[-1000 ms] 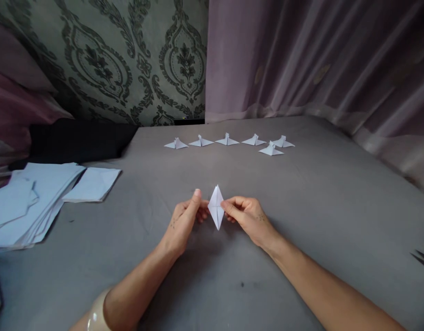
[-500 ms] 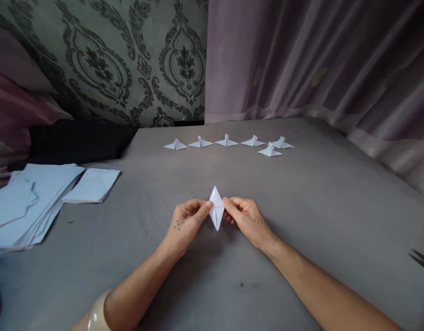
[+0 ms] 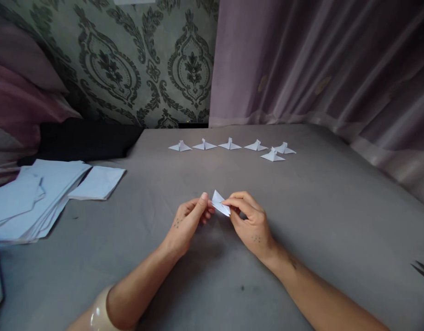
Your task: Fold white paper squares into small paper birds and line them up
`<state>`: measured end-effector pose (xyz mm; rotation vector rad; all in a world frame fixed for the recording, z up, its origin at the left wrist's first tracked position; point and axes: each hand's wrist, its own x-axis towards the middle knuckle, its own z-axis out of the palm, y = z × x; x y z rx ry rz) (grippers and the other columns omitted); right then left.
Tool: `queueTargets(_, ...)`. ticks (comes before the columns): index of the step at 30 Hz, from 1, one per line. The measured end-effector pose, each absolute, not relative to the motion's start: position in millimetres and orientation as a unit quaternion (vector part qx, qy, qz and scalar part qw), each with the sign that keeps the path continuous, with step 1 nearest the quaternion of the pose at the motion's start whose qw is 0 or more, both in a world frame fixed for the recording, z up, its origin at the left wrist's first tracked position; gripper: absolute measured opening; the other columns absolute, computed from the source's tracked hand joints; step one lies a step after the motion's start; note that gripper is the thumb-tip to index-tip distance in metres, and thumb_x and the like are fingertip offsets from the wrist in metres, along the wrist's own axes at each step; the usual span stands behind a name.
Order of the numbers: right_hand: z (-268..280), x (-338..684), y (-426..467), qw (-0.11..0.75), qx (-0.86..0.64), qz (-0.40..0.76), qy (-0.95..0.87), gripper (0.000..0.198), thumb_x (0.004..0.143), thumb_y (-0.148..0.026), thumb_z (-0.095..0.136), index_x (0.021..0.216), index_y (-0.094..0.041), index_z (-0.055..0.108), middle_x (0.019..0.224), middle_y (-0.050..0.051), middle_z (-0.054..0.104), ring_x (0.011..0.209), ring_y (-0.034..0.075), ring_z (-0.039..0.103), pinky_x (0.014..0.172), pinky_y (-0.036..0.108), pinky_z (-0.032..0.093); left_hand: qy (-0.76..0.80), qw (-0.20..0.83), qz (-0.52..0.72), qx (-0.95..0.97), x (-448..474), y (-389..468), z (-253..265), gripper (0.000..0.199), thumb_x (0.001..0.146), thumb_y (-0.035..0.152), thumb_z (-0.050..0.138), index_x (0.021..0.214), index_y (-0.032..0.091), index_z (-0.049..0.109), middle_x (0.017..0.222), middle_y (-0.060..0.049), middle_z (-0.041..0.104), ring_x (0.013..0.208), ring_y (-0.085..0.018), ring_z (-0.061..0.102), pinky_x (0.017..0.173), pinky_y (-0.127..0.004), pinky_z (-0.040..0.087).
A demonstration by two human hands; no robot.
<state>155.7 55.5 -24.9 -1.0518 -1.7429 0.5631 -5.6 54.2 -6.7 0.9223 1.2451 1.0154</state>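
Note:
A small white folded paper (image 3: 219,203) is held up just above the grey surface, tilted, its pointed tip upward. My right hand (image 3: 250,223) pinches its right side, with the index finger lying across the front and the thumb below. At the left corner of the paper, my left hand (image 3: 189,220) has its curled fingertips against the edge, the thumb upright beside them. Part of the paper behind the fingers is hidden. Beyond both hands stand several folded paper cranes (image 3: 230,144) in a row, with one crane (image 3: 273,155) in front at the right.
A stack of white paper sheets (image 3: 56,188) and a smaller paper pile (image 3: 97,183) lie at the left on the grey cloth surface (image 3: 163,179). Black cloth (image 3: 91,138) is behind them. Dark pointed blades (image 3: 423,270) show at the right edge. Curtains (image 3: 284,59) hang behind.
The paper has gone from an upright diamond to a tilted, smaller-looking shape, doubled over. My right index finger has moved onto its front; my left thumb has come off its face. The view has shifted slightly.

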Motion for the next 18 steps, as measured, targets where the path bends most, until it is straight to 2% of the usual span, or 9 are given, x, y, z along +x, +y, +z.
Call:
queueTargets(4, -24.6, 155.1, 55.4, 0.502, -0.428, 0.251, -0.709, 0.025, 0.085, -0.007, 0.05, 0.095, -0.023, 0.066, 0.095, 0.004, 0.06, 0.087, 0.014, 0.06, 0.078, 0.027, 0.05, 0.534, 0.609, 0.452, 0.374, -6.4, 54.8, -8.5, 0.028, 0.071, 0.042, 0.071, 0.074, 0.015, 0.069, 0.062, 0.0, 0.057, 0.057, -0.008, 0.047, 0.056, -0.02, 0.037)
queueTargets(7, -23.9, 154.5, 54.7, 0.524, -0.455, 0.296, -0.656, 0.023, 0.086, -0.011, 0.05, 0.101, -0.022, 0.062, 0.102, 0.005, 0.059, 0.088, 0.014, 0.062, 0.077, 0.027, 0.052, 0.55, 0.576, 0.48, 0.369, -6.9, 53.8, -9.1, 0.022, 0.071, 0.037, 0.072, 0.075, 0.015, 0.07, 0.061, 0.001, 0.058, 0.057, -0.008, 0.048, 0.057, -0.019, 0.037)
queueTargets(12, -20.1, 152.8, 53.8, 0.525, -0.475, 0.323, -0.629, 0.007, 0.084, -0.021, 0.057, 0.09, -0.02, 0.061, 0.089, 0.003, 0.06, 0.081, 0.014, 0.061, 0.073, 0.027, 0.051, 0.57, 0.506, 0.499, 0.413, -4.7, 51.9, -8.4, 0.021, 0.073, 0.036, 0.07, 0.076, 0.016, 0.071, 0.064, 0.001, 0.062, 0.059, -0.009, 0.05, 0.058, -0.019, 0.039)
queueTargets(18, -22.0, 149.1, 54.0, 0.498, -0.51, 0.406, -0.572, 0.017, 0.08, -0.034, 0.064, 0.087, -0.018, 0.062, 0.079, 0.003, 0.065, 0.07, 0.014, 0.06, 0.066, 0.028, 0.049, 0.545, 0.471, 0.489, 0.492, -1.3, 49.2, -6.0, 0.024, 0.076, 0.039, 0.066, 0.079, 0.016, 0.071, 0.071, -0.002, 0.065, 0.066, -0.013, 0.054, 0.063, -0.022, 0.042)
